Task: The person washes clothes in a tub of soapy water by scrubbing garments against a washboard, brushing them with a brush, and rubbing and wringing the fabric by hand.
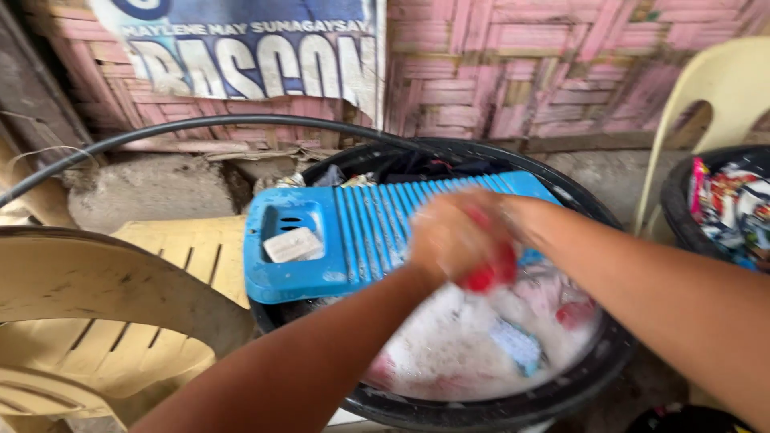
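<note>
Red cloth (491,277), hands clasped, washboard (377,232) edge

You have two black basins: one (561,393) at six o'clock, another (678,208) at three. One blue washboard (361,232) holds one soap bar (293,244). Two plastic chairs, at eight (96,321) and two o'clock (722,88). One black hose (200,124).

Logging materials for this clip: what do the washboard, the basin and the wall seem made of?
Washboard: moulded blue plastic, by its uniform colour and ridges. Basin: black, smooth-rimmed, probably plastic. Wall: woven flat strips, likely split bamboo, with faded pink paint.
</note>
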